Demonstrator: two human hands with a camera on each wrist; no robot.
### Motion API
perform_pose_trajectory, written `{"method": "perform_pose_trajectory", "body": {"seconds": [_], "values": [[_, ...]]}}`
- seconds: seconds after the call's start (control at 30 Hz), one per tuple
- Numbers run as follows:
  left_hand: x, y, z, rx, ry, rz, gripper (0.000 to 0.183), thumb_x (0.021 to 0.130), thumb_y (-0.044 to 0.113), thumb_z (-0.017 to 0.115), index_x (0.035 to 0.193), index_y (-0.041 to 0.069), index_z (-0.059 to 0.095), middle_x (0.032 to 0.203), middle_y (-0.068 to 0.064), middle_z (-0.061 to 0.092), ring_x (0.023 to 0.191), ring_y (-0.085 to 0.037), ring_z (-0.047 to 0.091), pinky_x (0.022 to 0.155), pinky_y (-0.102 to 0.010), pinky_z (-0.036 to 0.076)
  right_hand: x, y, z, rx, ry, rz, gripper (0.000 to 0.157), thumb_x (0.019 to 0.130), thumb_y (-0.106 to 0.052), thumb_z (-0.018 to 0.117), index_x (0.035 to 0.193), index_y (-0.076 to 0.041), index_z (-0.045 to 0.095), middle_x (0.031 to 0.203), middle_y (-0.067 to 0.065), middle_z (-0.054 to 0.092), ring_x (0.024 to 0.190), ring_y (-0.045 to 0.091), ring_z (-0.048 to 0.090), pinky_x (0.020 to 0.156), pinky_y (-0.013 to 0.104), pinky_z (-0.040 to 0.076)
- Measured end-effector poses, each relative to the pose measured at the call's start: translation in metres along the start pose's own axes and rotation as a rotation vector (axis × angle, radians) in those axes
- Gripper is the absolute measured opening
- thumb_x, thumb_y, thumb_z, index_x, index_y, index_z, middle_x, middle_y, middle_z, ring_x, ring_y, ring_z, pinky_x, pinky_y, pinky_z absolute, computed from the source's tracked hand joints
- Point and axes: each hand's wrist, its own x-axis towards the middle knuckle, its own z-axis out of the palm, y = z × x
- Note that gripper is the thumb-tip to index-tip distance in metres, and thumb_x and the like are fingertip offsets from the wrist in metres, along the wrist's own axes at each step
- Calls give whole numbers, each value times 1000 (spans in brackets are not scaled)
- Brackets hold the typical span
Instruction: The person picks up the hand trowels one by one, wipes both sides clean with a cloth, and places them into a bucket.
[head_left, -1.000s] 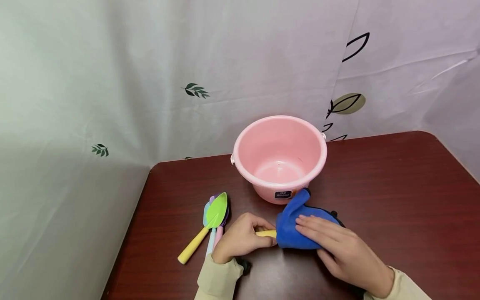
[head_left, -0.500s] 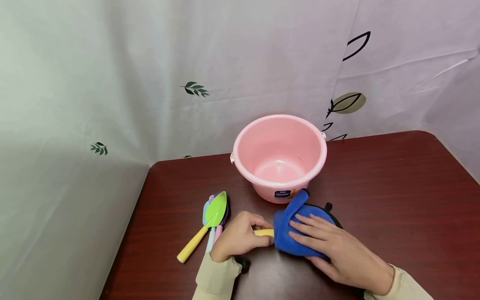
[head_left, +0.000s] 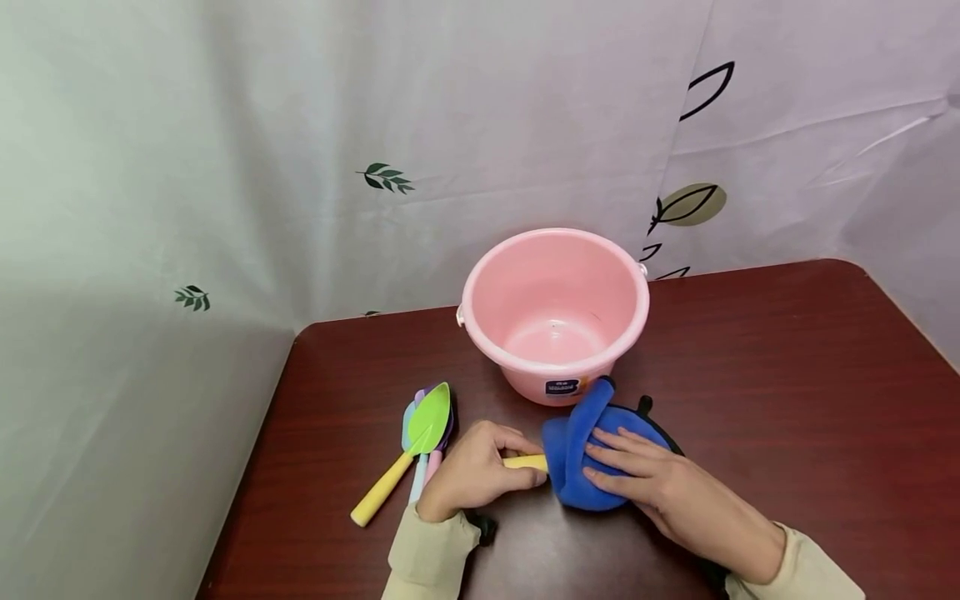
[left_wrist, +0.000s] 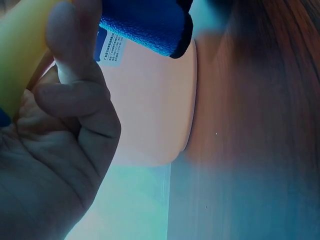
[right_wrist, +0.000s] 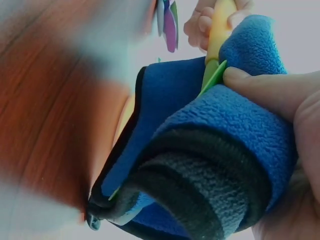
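My left hand (head_left: 476, 471) grips the yellow handle (head_left: 527, 462) of a garden trowel, with thumb and fingers round it. A blue cloth (head_left: 573, 479) with dark edging is wrapped about the trowel's head. Only a sliver of the green blade (right_wrist: 215, 77) shows, in the right wrist view; the rest is hidden. From the other side my right hand (head_left: 667, 487) holds the cloth round the blade, its fingers spread on top. There, the right thumb (right_wrist: 270, 92) presses the cloth near the blade's neck. One rolled cloth corner sticks up towards the bucket.
A pink bucket (head_left: 555, 279) stands upright just behind the cloth. To the left lies a green trowel (head_left: 430, 419) with a yellow handle, on top of other tools with light blue, pink and purple parts. Curtains hang behind the dark red table (head_left: 780, 358).
My right hand has shifted slightly left and slid over the cloth, which has turned and bunched round the blade. The left hand keeps its grip on the handle.
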Motion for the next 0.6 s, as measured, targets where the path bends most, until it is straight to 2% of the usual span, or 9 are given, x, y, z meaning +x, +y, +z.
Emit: {"method": "perform_pose_trajectory", "body": {"seconds": [0.27, 0.6], "values": [[0, 1, -2, -13, 10, -23, 19, 77, 11, 79, 94, 19, 82, 84, 6, 73, 71, -6, 63, 62, -24, 51, 0, 3, -2, -13, 46, -26, 50, 111, -29, 25, 129, -14, 69, 134, 7, 64, 123, 27, 61, 117, 20, 21], [-2, 3, -5, -3, 16, -48, 18, 78, 12, 80, 94, 21, 81, 84, 12, 71, 72, -7, 62, 63, -24, 50, -1, 9, -7, -40, 40, 14, 57, 111, -32, 21, 121, -15, 74, 130, 6, 67, 118, 28, 64, 114, 15, 21]]}}
